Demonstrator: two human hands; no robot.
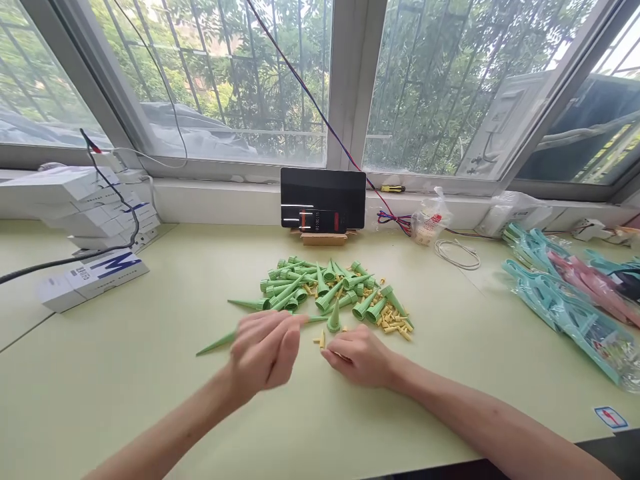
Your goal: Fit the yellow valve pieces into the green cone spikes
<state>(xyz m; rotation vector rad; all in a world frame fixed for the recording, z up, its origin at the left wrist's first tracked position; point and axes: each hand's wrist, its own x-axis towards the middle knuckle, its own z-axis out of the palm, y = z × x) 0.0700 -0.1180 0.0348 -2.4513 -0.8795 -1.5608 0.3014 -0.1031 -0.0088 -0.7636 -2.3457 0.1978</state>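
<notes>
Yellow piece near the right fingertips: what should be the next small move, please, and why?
Probably the right hand should pinch the yellow piece and lift it slightly: it is right at the fingertips, and the upright green cone stands just beyond. Whether the piece is already gripped, I cannot tell.

The one view looks from the person's head, above the near side of the table (pixel 125 413), facing forward and down toward the windows (pixel 225 87), which fill the top. It is close enough for both forearms to run in from the bottom corners, with the left hand (pixel 265 350) and right hand (pixel 363 357) just below the middle. The tablet (pixel 325 190) stands farther off, near the centre line; the wide sweep takes in boxes (pixel 100 203) at left and packets (pixel 560 307) at right
</notes>
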